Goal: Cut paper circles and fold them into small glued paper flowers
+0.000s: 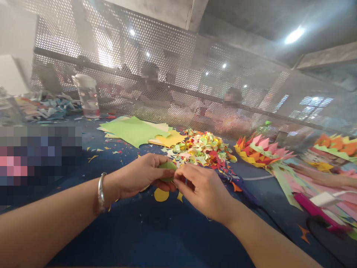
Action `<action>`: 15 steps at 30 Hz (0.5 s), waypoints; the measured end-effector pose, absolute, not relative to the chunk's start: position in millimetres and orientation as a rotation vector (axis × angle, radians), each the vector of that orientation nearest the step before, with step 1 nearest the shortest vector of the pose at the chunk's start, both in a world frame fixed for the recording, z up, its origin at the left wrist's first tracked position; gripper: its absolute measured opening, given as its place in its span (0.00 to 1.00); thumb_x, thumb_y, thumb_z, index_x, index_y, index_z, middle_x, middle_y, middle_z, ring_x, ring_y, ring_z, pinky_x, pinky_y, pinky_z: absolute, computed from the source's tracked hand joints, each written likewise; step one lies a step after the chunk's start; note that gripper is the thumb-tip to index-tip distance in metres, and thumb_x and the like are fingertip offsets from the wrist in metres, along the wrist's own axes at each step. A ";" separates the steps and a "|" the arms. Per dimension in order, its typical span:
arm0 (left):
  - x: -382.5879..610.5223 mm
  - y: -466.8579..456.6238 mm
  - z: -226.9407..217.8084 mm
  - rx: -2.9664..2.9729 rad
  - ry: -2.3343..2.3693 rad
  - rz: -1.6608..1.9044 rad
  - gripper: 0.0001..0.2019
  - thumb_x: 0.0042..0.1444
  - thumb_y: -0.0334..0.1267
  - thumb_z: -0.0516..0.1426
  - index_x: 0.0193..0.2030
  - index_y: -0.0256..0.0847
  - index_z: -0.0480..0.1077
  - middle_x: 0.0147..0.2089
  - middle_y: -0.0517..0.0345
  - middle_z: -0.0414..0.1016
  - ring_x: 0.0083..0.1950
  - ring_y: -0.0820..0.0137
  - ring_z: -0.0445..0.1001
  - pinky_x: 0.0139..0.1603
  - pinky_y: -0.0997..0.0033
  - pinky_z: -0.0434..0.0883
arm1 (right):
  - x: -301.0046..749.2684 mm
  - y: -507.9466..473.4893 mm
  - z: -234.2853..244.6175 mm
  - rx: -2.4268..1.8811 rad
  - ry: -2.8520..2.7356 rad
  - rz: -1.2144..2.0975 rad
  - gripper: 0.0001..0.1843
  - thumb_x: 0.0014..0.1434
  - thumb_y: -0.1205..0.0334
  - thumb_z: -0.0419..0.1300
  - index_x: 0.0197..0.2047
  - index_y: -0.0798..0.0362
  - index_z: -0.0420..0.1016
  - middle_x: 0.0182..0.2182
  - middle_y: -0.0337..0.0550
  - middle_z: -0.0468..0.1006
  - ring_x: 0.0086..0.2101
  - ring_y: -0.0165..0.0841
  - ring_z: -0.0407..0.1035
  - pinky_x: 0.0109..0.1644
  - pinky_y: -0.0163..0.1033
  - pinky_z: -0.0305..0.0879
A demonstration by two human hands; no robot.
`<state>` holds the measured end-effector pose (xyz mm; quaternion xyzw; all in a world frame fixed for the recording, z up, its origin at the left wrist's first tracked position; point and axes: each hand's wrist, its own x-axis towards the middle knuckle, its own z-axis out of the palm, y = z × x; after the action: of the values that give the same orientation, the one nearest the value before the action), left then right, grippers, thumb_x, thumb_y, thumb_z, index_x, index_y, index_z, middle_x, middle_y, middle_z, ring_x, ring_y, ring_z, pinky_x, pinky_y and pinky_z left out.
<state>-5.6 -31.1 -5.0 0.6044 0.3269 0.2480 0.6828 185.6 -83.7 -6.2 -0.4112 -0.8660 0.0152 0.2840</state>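
A small green paper piece point(166, 172) is pinched between the thumb and fingers of my left hand point(146, 172), which wears a silver bracelet at the wrist. My right hand point(202, 188) meets it at the paper's right edge, thumb and forefinger pressed together; whether these fingers grip the paper is partly hidden. Below the hands a yellow paper circle point(161, 194) lies on the dark blue table point(134, 238), with a yellow scrap point(180, 196) beside it. Just behind is a heap of small folded colored paper pieces point(206, 145).
Green and yellow paper sheets point(136, 130) lie behind my hands. On the right are paper crowns point(262, 150), a magenta device point(318, 210) with cables, and another person's arm point(323, 176). A water bottle point(87, 96) stands at the back left, before a perforated metal screen point(117, 56).
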 end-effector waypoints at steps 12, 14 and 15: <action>-5.3 -34.5 -1.6 1.270 0.717 0.615 0.13 0.66 0.40 0.53 0.33 0.37 0.70 0.27 0.56 0.79 0.25 0.77 0.76 0.24 0.83 0.67 | 186.2 -82.6 -5.7 -1.073 -2.289 0.002 0.02 0.63 0.68 0.58 0.38 0.54 0.73 0.33 0.41 0.75 0.30 0.30 0.68 0.33 0.36 0.63; -5.2 -34.9 -2.7 1.268 0.690 0.597 0.13 0.66 0.42 0.53 0.33 0.37 0.70 0.29 0.57 0.80 0.26 0.76 0.77 0.23 0.83 0.67 | 185.7 -82.8 -5.8 -1.063 -2.283 -0.037 0.04 0.64 0.67 0.57 0.37 0.54 0.73 0.32 0.41 0.74 0.30 0.30 0.67 0.33 0.37 0.63; -5.2 -34.8 -3.4 1.265 0.683 0.587 0.13 0.66 0.42 0.53 0.33 0.37 0.70 0.29 0.57 0.79 0.25 0.77 0.77 0.23 0.83 0.66 | 185.4 -83.0 -6.0 -1.059 -2.273 -0.046 0.04 0.64 0.67 0.57 0.37 0.54 0.73 0.31 0.41 0.74 0.30 0.30 0.67 0.33 0.37 0.63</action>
<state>-5.2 -34.8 -3.4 0.5709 0.3081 0.2649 0.7134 185.4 -83.0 -6.0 -0.4014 -0.8611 -0.0176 0.3115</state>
